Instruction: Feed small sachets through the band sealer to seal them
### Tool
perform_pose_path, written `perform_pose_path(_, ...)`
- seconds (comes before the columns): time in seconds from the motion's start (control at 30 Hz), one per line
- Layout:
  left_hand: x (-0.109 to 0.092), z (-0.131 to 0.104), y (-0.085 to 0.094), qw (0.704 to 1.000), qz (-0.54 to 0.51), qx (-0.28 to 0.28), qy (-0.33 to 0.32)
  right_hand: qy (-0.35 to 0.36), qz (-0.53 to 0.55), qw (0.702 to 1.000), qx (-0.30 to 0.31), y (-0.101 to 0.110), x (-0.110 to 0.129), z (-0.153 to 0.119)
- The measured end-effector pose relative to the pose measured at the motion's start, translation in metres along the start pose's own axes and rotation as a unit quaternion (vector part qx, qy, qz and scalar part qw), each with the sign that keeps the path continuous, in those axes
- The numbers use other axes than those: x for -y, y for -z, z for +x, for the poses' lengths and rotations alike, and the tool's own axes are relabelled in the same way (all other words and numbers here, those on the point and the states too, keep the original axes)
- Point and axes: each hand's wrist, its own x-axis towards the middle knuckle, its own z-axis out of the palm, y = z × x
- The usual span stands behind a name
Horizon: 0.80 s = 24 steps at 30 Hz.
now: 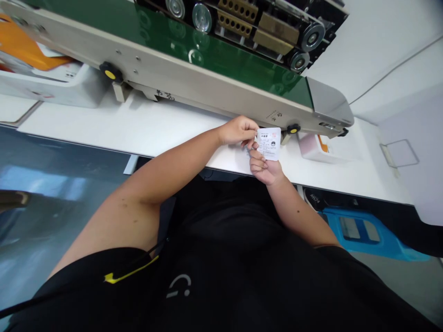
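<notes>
My right hand (266, 169) holds a small flat white packet (269, 144) with rounded corners, its printed face turned up toward me. Dark lettering, a reddish square mark and a round dark emblem show on it. At the packet's upper left edge, my left hand (241, 131) is closed, with thumb and forefinger pinching the edge. The curled fingers of both hands meet just left of the packet and partly hide each other. Both hands are above the white table (194, 127), close to the machine's front side.
A sealing machine with a green conveyor belt (221, 53) and metal rollers (202, 18) runs across the back. Black knobs (293, 128) jut from its front. White bins stand left (86, 85) and right (311, 150). A blue plastic stool (374, 235) is at the lower right.
</notes>
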Motion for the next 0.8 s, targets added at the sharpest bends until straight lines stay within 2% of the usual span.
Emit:
perform_pose_path(0.17, 0.002, -0.0009, 0.0009, 0.999, 0.038, -0.021, -0.002, -0.043, 0.096, 0.993, 0.048, 0.0009, 0.0002, 0.0006)
perform_pose_path(0.27, 0.0015, -0.0012, 0.0003, 0.998, 0.059, -0.023, 0.003, -0.057, 0.137, 0.988, 0.051, -0.0012, 0.0007, 0.001)
perform_pose_path(0.43, -0.0007, -0.0028, -0.0012, 0.993, 0.109, -0.04, 0.017, -0.064, 0.139, 0.988, 0.028, -0.0061, 0.001, 0.0012)
perform_pose_path(0.8, -0.0028, -0.0045, -0.0035, 0.987, 0.152, -0.05, 0.033, -0.068, 0.144, 0.985, 0.062, -0.0033, 0.0011, 0.0022)
